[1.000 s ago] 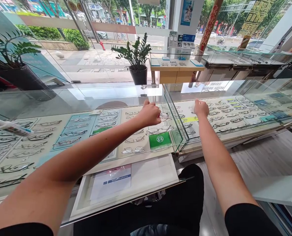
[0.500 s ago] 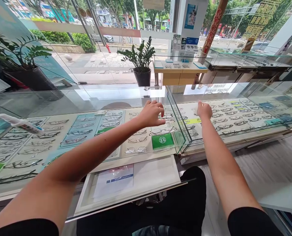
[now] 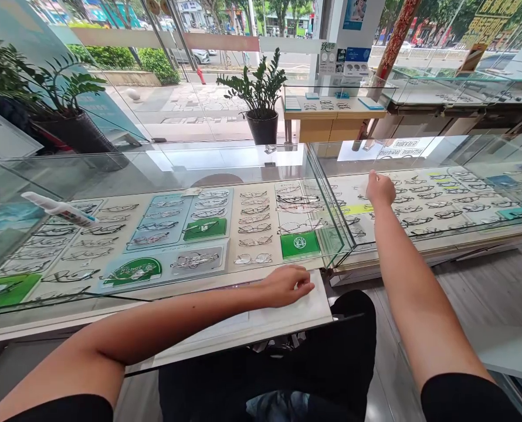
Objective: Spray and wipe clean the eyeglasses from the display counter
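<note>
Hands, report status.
Left hand over open drawer, loosely curled. Right hand at right case, grip hidden. Bottle apart from both.

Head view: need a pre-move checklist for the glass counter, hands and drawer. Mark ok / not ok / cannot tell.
1. Drawer shut: not ok, it stands open under the left-hand section of the glass counter.
2. Left hand clear of the drawer: cannot tell, it overlaps the drawer in view, contact unclear.
3. Right hand free: cannot tell, the fingers are curled and largely hidden.
4. White bottle apart from both hands: ok, it is well off to the left.
5. Eyeglasses under glass: ok, laid out in rows inside the counter.
</note>
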A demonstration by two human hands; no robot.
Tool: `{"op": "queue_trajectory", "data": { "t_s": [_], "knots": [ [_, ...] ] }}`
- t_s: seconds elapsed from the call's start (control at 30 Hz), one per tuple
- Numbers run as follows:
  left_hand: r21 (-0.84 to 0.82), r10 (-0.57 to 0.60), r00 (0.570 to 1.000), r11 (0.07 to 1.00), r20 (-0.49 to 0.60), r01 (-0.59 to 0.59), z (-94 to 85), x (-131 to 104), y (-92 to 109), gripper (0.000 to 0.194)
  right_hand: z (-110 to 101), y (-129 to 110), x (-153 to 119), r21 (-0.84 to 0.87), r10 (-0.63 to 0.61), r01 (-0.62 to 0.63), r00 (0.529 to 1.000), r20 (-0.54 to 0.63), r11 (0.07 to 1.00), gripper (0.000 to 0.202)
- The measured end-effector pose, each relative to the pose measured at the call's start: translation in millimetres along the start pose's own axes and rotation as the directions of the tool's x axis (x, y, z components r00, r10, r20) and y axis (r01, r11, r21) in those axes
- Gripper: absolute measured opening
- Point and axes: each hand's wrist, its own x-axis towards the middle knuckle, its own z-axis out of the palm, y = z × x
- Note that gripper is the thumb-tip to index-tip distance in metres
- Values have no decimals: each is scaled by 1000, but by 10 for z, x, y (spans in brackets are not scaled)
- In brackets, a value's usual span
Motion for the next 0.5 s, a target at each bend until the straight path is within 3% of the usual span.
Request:
{"op": "queue_trajectory", "data": {
  "t_s": [0.13, 0.2, 0.4, 0.5],
  "knots": [
    [305, -35, 955, 944, -293, 128, -34, 524, -628, 19, 1, 3, 5, 4, -3, 3, 1000, -3, 1000, 53],
    [346, -58, 932, 919, -359, 190, -100, 750, -865, 21, -1, -2, -1, 1, -4, 4, 1000, -3, 1000, 53],
    [404, -73, 901, 876, -428, 264, -416, 1199, -1379, 19, 3, -24, -15, -26, 2, -2, 1000, -4, 1000, 56],
    [437, -12, 918, 877, -397, 201, -652, 1356, -1555, 19, 4, -37, -17, -31, 9, -10, 1000, -12, 999, 56]
  ]
}}
